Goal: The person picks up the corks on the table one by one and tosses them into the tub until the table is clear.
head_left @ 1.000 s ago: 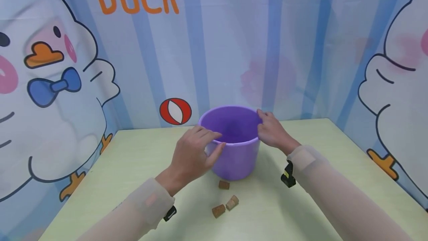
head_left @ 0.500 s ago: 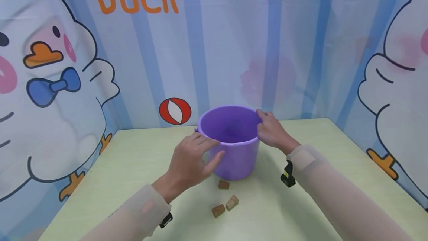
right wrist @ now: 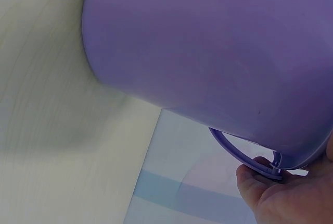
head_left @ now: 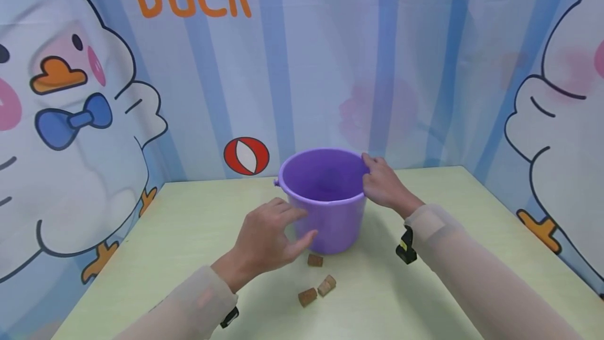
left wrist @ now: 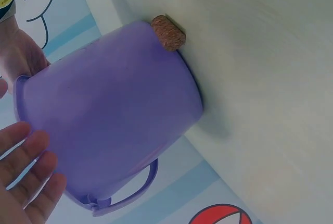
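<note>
A purple bucket (head_left: 330,224) stands upright on the table, its handle (left wrist: 140,193) hanging down on the far side in the left wrist view. My right hand (head_left: 384,185) grips the bucket's rim at the right, beside the handle's mount, as the right wrist view shows. In front of the bucket's left side is my left hand (head_left: 264,235), thumb and fingers spread apart and holding nothing. One cork (head_left: 315,260) lies close to the bucket's base. Nearer to me, a lighter cork (head_left: 326,285) and a browner cork (head_left: 308,297) lie side by side.
The pale table (head_left: 189,256) ends at a back edge behind the bucket. A striped curtain (head_left: 325,56) with duck pictures rises along the back and both sides.
My left hand has come away from the bucket's front rim, moving down and slightly left, its thumb and fingers opening wider. My right hand, the bucket and the corks stay in place.
</note>
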`<state>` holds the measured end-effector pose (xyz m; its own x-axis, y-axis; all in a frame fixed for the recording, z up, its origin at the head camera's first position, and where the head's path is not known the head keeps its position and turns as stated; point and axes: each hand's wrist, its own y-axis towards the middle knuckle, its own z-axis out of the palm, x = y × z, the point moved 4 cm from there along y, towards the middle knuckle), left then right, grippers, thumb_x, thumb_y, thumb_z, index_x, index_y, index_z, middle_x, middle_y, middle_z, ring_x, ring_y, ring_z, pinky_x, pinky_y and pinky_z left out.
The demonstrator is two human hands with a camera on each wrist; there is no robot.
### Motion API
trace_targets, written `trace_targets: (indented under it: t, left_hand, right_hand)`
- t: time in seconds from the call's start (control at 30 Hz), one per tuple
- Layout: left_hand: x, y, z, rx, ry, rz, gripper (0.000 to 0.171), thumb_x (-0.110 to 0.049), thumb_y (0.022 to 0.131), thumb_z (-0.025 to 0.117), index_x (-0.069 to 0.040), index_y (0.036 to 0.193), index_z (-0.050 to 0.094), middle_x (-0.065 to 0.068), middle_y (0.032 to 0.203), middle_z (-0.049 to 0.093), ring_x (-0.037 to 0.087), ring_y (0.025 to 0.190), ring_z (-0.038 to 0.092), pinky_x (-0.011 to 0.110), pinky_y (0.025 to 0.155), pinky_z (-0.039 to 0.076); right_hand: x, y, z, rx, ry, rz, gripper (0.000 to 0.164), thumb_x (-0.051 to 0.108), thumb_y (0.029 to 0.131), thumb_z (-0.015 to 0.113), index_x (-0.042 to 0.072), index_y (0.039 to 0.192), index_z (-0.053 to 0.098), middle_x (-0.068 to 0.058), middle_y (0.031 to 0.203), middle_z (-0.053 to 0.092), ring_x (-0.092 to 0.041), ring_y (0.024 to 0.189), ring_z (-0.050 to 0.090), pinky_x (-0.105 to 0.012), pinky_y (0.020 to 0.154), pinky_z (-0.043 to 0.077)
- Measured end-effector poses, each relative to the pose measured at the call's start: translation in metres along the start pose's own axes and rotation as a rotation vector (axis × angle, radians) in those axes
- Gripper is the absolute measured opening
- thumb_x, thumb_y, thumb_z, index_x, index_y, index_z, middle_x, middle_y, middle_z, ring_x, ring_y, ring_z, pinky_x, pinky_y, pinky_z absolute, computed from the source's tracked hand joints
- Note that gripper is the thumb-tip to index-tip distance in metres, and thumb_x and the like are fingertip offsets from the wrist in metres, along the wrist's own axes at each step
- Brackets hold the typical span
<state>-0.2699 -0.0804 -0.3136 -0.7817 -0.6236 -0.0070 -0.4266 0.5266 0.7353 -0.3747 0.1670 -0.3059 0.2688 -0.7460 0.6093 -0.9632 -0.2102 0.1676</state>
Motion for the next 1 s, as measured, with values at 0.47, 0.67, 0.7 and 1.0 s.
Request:
trace_targets:
  t: [0.47, 0.67, 0.7, 1.0]
  left_hand:
    - [-0.001, -0.016, 0.018, 0.207, -0.05, -0.098, 0.03, -0.041, 0.083, 0.08, -0.02, 0.104, 0.08, -0.004, 0.104, 0.078, 0.013, 0.091, 0.067, 0.028, 0.068, 0.056]
    - [-0.001, -0.02, 0.022, 0.269, -0.048, -0.122, 0.028, -0.042, 0.083, 0.08, -0.021, 0.101, 0.081, -0.008, 0.099, 0.077, 0.011, 0.09, 0.066, 0.027, 0.067, 0.054]
    - [-0.001, -0.021, 0.023, 0.275, -0.042, -0.123, 0.027, -0.043, 0.083, 0.08, -0.021, 0.1, 0.081, -0.008, 0.098, 0.077, 0.011, 0.09, 0.066, 0.027, 0.067, 0.054]
    - [-0.001, -0.03, 0.031, 0.455, -0.072, -0.221, 0.028, -0.046, 0.083, 0.08, -0.019, 0.087, 0.077, -0.008, 0.084, 0.072, 0.009, 0.08, 0.059, 0.025, 0.064, 0.05]
  right_hand:
    - [0.001, -0.001, 0.0, -0.004, 0.011, -0.002, 0.063, 0.01, 0.102, 0.026, -0.004, 0.161, 0.012, -0.033, 0.162, 0.018, -0.048, 0.15, 0.019, -0.06, 0.121, 0.02]
    - [0.0, 0.0, 0.001, -0.006, 0.006, 0.003, 0.063, 0.011, 0.102, 0.026, -0.004, 0.161, 0.012, -0.033, 0.161, 0.019, -0.048, 0.15, 0.021, -0.059, 0.121, 0.021]
    - [0.0, 0.0, 0.001, -0.007, 0.005, 0.001, 0.063, 0.011, 0.102, 0.026, -0.004, 0.161, 0.012, -0.033, 0.161, 0.019, -0.048, 0.15, 0.021, -0.059, 0.121, 0.021]
    - [0.0, 0.0, 0.001, 0.0, 0.005, 0.003, 0.063, 0.011, 0.102, 0.026, -0.003, 0.162, 0.012, -0.033, 0.162, 0.018, -0.048, 0.15, 0.02, -0.059, 0.121, 0.02]
